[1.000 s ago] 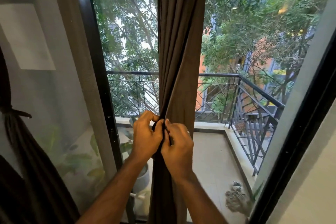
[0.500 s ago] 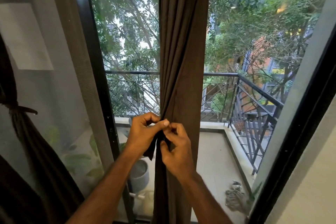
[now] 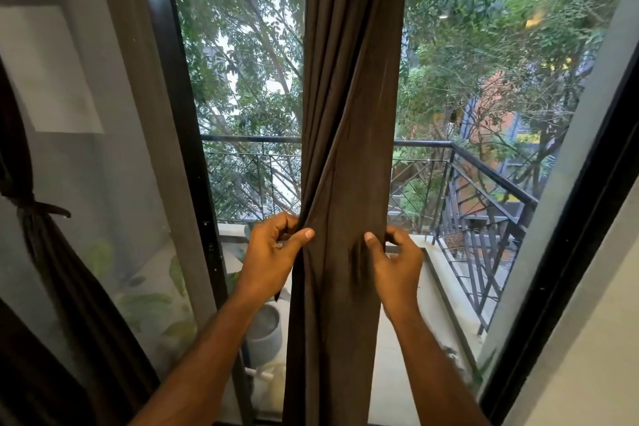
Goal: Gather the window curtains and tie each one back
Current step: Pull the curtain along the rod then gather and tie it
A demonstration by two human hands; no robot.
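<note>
A: Curtain [image 3: 349, 156] in the middle of the window hangs gathered into one brown column in front of the glass. How is it held?

B: The left hand [image 3: 273, 252] curls around its left edge, thumb pressing the front folds. The right hand [image 3: 394, 259] grips the right edge in the same way, thumb in front and fingers behind. Both hands are closed on cloth.

A: I see no tie band on it.

B: I cannot see one either; it may be hidden behind. To do this step well, I think the hands should squeeze the folds evenly at one height, then bring the band around tightly.

A: And the other curtain [image 3: 52, 252]?

B: At the left edge of the window, it is already tied with a knot [image 3: 29, 206].
</note>
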